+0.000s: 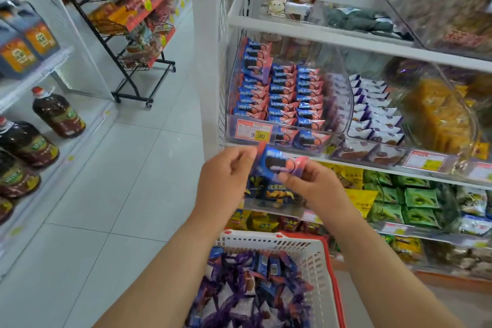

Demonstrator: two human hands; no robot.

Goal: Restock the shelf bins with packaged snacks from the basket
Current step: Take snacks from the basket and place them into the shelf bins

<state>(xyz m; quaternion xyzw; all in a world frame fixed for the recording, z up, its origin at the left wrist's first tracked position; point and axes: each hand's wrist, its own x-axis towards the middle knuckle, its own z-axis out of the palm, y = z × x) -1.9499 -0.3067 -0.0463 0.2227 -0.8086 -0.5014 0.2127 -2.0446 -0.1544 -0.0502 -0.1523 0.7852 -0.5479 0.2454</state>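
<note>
Below clear bin [314,141], both hands' fingers [241,160] pinching blue packet [274,162], basket [314,250] beneath

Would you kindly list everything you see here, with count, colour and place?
snack packet: one, blue and pink, held before the shelf edge
left bin: one, clear, rows of blue-pink packets
purple-white packets: many, neighbouring bin
basket: one, white with red rim, below, mixed packets inside
price tag: one, orange, bin front
oil bottles: several, dark, left shelves
wire rack: one, black, aisle
left hand: pinches packet
right hand: pinches packet
</note>
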